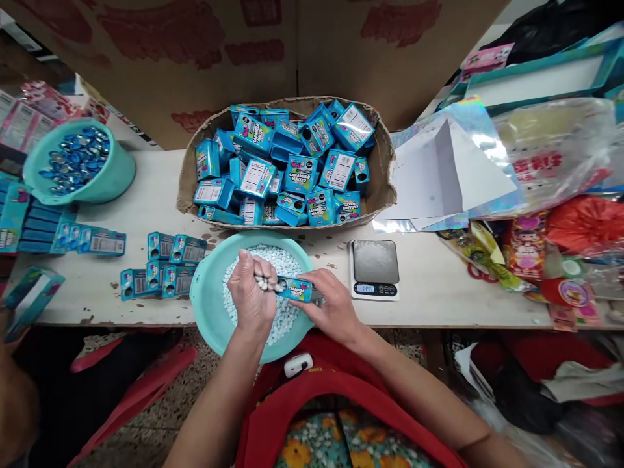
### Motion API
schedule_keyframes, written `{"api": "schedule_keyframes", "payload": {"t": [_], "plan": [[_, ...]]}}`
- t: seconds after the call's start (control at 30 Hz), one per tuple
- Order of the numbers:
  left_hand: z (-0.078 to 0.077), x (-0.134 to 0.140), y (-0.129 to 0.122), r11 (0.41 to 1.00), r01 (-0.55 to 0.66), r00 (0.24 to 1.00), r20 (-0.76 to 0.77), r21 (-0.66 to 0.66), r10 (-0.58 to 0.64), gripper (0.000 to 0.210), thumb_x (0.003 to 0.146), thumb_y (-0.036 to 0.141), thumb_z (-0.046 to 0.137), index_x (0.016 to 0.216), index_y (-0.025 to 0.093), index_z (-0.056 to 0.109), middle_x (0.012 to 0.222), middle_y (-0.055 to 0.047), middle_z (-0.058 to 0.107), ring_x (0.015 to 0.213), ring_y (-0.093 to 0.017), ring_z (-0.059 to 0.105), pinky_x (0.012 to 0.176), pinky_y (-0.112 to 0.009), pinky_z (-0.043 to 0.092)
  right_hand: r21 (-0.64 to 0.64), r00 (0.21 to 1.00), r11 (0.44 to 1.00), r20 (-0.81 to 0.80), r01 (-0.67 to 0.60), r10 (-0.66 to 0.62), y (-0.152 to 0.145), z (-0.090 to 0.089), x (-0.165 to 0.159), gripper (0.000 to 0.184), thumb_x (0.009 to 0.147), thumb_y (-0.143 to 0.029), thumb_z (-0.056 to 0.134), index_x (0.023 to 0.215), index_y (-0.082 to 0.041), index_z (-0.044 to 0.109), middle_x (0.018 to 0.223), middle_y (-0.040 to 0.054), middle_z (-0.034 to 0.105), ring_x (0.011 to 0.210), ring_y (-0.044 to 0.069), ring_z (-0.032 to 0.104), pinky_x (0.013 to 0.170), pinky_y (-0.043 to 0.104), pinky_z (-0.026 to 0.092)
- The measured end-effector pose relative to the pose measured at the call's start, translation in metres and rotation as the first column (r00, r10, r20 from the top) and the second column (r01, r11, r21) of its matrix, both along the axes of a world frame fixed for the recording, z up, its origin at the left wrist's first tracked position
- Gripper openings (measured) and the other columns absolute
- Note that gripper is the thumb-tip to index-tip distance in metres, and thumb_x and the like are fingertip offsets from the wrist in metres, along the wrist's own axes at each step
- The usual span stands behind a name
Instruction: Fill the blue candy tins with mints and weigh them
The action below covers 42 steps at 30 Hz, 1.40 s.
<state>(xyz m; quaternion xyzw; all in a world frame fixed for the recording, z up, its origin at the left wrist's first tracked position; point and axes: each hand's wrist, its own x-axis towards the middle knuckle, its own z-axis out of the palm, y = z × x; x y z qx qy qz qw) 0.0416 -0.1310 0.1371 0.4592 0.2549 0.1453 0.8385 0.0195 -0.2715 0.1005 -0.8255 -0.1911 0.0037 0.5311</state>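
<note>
A turquoise bowl (207, 318) of small pale-blue candies (285, 322) sits at the table's front edge. Above it, my right hand (336, 305) grips a small blue candy box (296, 290) lying sideways, its round opening facing left. My left hand (253, 292) is closed around several candies, some of which show at the box's opening. A digital scale (375, 263) stands to the right of the bowl with its display lit.
Behind the bowl, a cut-down cardboard box (383, 188) holds many blue candy boxes. Several small boxes (166, 263) stand to the left, near a turquoise bucket (121, 172) of shiny blue pieces. White paper (429, 182) and packaged sweets (526, 247) lie right. A person's arm (17, 403) shows lower left.
</note>
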Motion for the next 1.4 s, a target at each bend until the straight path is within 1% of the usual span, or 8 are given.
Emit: {"api": "schedule_keyframes", "payload": {"t": [0.33, 0.43, 0.53, 0.7, 0.87, 1.03, 1.2, 1.4], "plan": [[0.002, 0.013, -0.01, 0.998, 0.062, 0.998, -0.032, 0.033, -0.061, 0.05, 0.081, 0.051, 0.061, 0.055, 0.018, 0.034, 0.052, 0.006, 0.03, 0.041, -0.005, 0.029, 0.038, -0.019, 0.023, 0.047, 0.998, 0.998, -0.046, 0.048, -0.046, -0.008, -0.002, 0.007, 0.032, 0.079, -0.034, 0.072, 0.107, -0.022, 0.063, 0.096, 0.0082, 0.064, 0.091, 0.025, 0.058, 0.078, 0.038, 0.048], [-0.009, 0.012, 0.005, 0.949, 0.182, 0.977, -0.16, 0.26, -0.143, 0.052, 0.085, 0.061, 0.046, 0.057, 0.019, 0.03, 0.052, 0.005, 0.028, 0.042, -0.007, 0.029, 0.04, -0.021, 0.025, 0.14, 0.993, 0.986, -0.093, 0.085, -0.073, -0.022, -0.001, 0.008, 0.034, 0.076, -0.032, 0.075, 0.107, -0.023, 0.063, 0.097, 0.0061, 0.064, 0.092, 0.023, 0.059, 0.081, 0.036, 0.048], [-0.03, 0.003, 0.03, 0.694, 0.359, 0.925, -0.338, 0.624, -0.175, 0.046, 0.079, 0.061, 0.053, 0.063, 0.019, 0.047, 0.064, -0.002, 0.049, 0.063, -0.016, 0.051, 0.055, -0.026, 0.041, 0.19, 0.975, 0.964, -0.157, 0.189, -0.16, -0.053, -0.003, 0.005, 0.035, 0.075, -0.03, 0.076, 0.107, -0.024, 0.062, 0.1, 0.0048, 0.063, 0.095, 0.022, 0.059, 0.084, 0.034, 0.048], [-0.047, 0.012, 0.047, 0.006, 0.461, 0.882, -0.457, 0.888, -0.115, 0.036, 0.082, 0.048, 0.056, 0.107, 0.021, 0.06, 0.11, -0.01, 0.061, 0.108, -0.029, 0.053, 0.09, -0.042, 0.042, 0.121, 0.856, 0.856, -0.212, 0.502, -0.472, -0.123, -0.036, 0.009, 0.036, 0.075, -0.03, 0.075, 0.107, -0.023, 0.061, 0.104, 0.0044, 0.059, 0.095, 0.021, 0.059, 0.084, 0.035, 0.048], [-0.035, 0.091, 0.007, -0.318, 0.442, 0.842, -0.51, 0.839, -0.177, 0.036, 0.09, 0.04, 0.046, 0.118, 0.019, 0.054, 0.112, -0.013, 0.06, 0.109, -0.029, 0.053, 0.089, -0.04, 0.043, 0.109, 0.771, 0.767, -0.19, 0.632, -0.608, -0.158, -0.086, 0.025, 0.038, 0.073, -0.036, 0.074, 0.105, -0.02, 0.061, 0.098, 0.0039, 0.06, 0.092, 0.021, 0.058, 0.086, 0.038, 0.048], [-0.038, 0.161, -0.027, -0.49, 0.528, 0.736, -0.662, 0.694, -0.144, 0.053, 0.084, 0.04, 0.055, 0.131, 0.02, 0.043, 0.119, -0.018, 0.053, 0.111, -0.036, 0.049, 0.08, -0.042, 0.045, 0.087, 0.765, 0.761, -0.134, 0.643, -0.63, -0.166, -0.095, 0.022, 0.059, 0.071, -0.036, 0.076, 0.123, -0.021, 0.053, 0.123, 0.0087, 0.053, 0.117, 0.025, 0.049, 0.102, 0.047, 0.04], [-0.058, 0.193, -0.053, -0.507, 0.457, 0.609, -0.673, 0.731, -0.421, 0.053, 0.073, 0.035, 0.069, 0.119, 0.02, 0.05, 0.12, -0.013, 0.049, 0.115, -0.033, 0.042, 0.09, -0.043, 0.041, 0.123, 0.667, 0.657, -0.075, 0.744, -0.742, -0.178, -0.069, 0.012, 0.05, 0.08, -0.034, 0.066, 0.126, -0.024, 0.05, 0.129, 0.009, 0.046, 0.122, 0.024, 0.046, 0.098, 0.047, 0.045], [-0.054, 0.182, -0.032, -0.255, 0.437, 0.688, -0.504, 0.862, -0.522, 0.034, 0.069, 0.038, 0.071, 0.086, 0.018, 0.049, 0.109, -0.009, 0.05, 0.103, -0.027, 0.049, 0.086, -0.04, 0.043, 0.142, 0.632, 0.633, 0.059, 0.761, -0.773, -0.18, -0.032, 0.014, 0.033, 0.079, -0.028, 0.068, 0.11, -0.023, 0.06, 0.121, 0.0083, 0.052, 0.114, 0.023, 0.052, 0.09, 0.043, 0.051]]}}
